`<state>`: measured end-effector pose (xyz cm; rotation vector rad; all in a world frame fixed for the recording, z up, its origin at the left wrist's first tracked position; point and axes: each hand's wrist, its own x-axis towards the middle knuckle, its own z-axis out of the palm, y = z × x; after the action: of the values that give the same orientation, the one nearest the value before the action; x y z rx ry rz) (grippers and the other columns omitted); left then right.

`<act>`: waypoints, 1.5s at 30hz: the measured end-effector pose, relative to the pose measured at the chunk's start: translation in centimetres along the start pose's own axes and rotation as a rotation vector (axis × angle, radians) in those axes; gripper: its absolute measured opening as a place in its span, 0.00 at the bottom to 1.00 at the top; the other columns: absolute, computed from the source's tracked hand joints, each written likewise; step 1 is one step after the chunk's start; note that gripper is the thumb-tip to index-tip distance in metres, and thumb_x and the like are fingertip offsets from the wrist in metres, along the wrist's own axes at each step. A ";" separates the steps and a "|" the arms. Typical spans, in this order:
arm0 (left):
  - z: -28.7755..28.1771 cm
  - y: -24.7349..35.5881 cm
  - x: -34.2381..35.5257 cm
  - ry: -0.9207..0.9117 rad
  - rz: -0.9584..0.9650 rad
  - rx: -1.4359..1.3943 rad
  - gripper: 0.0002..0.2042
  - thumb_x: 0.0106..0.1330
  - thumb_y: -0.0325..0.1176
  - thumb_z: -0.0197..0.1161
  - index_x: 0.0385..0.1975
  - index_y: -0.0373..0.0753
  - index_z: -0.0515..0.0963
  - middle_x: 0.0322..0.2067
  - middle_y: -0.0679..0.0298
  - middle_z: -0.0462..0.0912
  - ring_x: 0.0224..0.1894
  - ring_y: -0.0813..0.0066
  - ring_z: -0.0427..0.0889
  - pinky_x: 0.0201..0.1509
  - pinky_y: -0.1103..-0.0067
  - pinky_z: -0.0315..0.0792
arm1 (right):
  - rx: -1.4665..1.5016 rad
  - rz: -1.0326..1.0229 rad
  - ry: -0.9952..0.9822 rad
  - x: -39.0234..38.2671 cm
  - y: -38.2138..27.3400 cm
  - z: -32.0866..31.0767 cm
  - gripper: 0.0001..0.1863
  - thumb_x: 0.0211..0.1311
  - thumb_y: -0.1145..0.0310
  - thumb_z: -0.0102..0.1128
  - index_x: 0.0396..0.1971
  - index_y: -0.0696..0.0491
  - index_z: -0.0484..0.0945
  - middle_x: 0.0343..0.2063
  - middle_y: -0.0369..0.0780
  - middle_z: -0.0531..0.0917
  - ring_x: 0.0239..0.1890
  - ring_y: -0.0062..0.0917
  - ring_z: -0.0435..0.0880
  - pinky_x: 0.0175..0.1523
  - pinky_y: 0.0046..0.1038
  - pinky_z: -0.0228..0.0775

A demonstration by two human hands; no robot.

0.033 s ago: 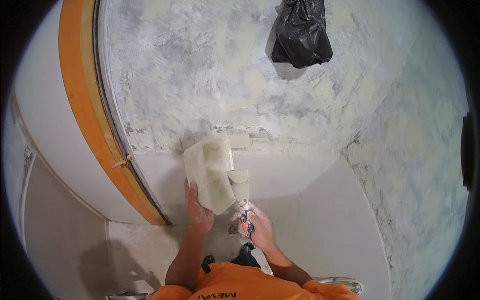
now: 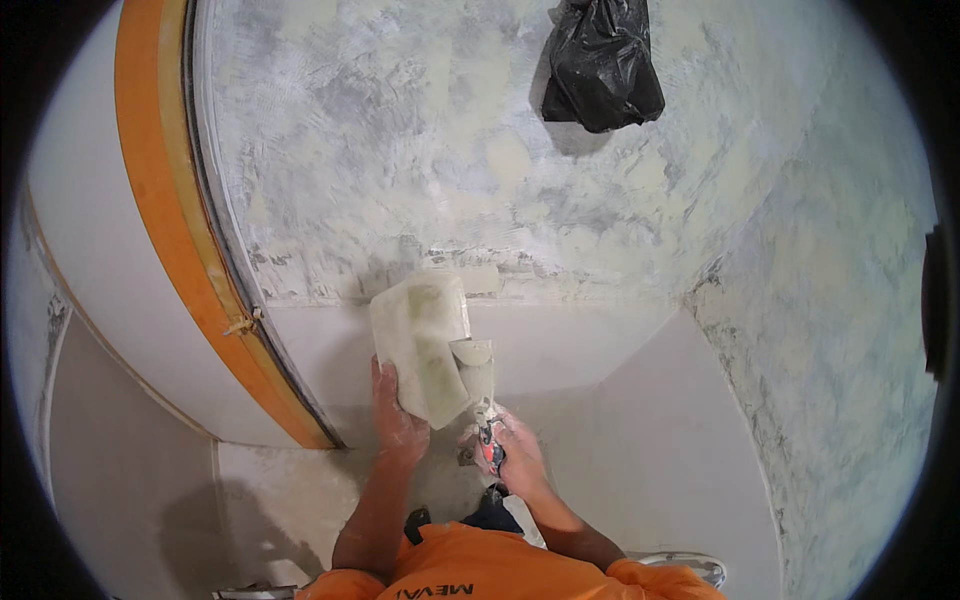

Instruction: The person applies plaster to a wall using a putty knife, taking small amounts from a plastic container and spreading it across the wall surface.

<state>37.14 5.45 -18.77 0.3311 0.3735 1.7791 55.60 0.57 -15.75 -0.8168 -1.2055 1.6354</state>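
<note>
My left hand is closed on the lower left side of a pale plastic tub, which is tilted. Whitish filler residue coats the tub's inside. In my right hand is a putty knife, held by its red and black handle. Its wide blade, smeared with filler, touches or overlaps the tub's right edge; which of the two I cannot tell. White dust or filler clings to the fingers of both hands.
Ahead stands a wall patched with grey and cream filler. A black plastic bag hangs on it at the upper right. An orange-edged door frame curves down the left. Another patchy wall runs along the right.
The putty knife's blade has shifted slightly left against the tub's edge. The tub has turned a little, and both hands keep their hold.
</note>
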 end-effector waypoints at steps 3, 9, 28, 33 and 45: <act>0.4 -0.6 -0.5 -0.076 0.005 0.102 0.28 0.78 0.47 0.49 0.71 0.42 0.53 0.60 0.59 0.70 0.62 0.65 0.74 0.64 0.66 0.73 | -0.045 -0.009 0.017 -0.6 0.6 -0.3 0.24 0.78 0.64 0.41 0.67 0.61 0.63 0.35 0.43 0.83 0.20 0.16 0.71 0.27 0.22 0.64; 2.2 -1.0 -1.2 0.012 0.021 -0.021 0.25 0.77 0.48 0.50 0.67 0.41 0.60 0.57 0.60 0.71 0.60 0.67 0.74 0.62 0.69 0.73 | 0.008 -0.086 0.147 -1.2 0.1 -0.1 0.24 0.78 0.63 0.42 0.65 0.61 0.63 0.33 0.42 0.82 0.21 0.17 0.72 0.27 0.21 0.65; 3.7 -3.5 -1.7 0.101 0.094 0.107 0.30 0.77 0.45 0.53 0.72 0.39 0.52 0.61 0.58 0.71 0.61 0.66 0.75 0.63 0.68 0.73 | -0.206 -0.152 0.284 -1.2 -0.3 -0.8 0.21 0.79 0.69 0.44 0.66 0.58 0.68 0.28 0.35 0.79 0.22 0.12 0.71 0.27 0.18 0.65; 2.6 -4.3 -2.0 0.018 -0.035 0.154 0.30 0.76 0.47 0.54 0.70 0.36 0.58 0.59 0.59 0.73 0.59 0.63 0.76 0.65 0.68 0.71 | -0.337 -0.101 0.276 -1.6 -0.4 -1.4 0.22 0.78 0.70 0.43 0.66 0.60 0.68 0.26 0.33 0.78 0.22 0.12 0.71 0.27 0.18 0.64; 1.3 -5.1 -2.2 -0.055 -0.075 0.047 0.32 0.74 0.50 0.54 0.70 0.40 0.56 0.61 0.57 0.68 0.62 0.63 0.73 0.64 0.65 0.72 | -0.227 -0.250 0.433 -2.7 0.4 -1.0 0.20 0.77 0.72 0.43 0.64 0.61 0.68 0.26 0.33 0.75 0.23 0.12 0.69 0.28 0.17 0.62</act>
<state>42.69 4.58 -19.80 0.3937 0.3838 1.6861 57.31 -1.69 -16.48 -1.0517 -1.1370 1.0626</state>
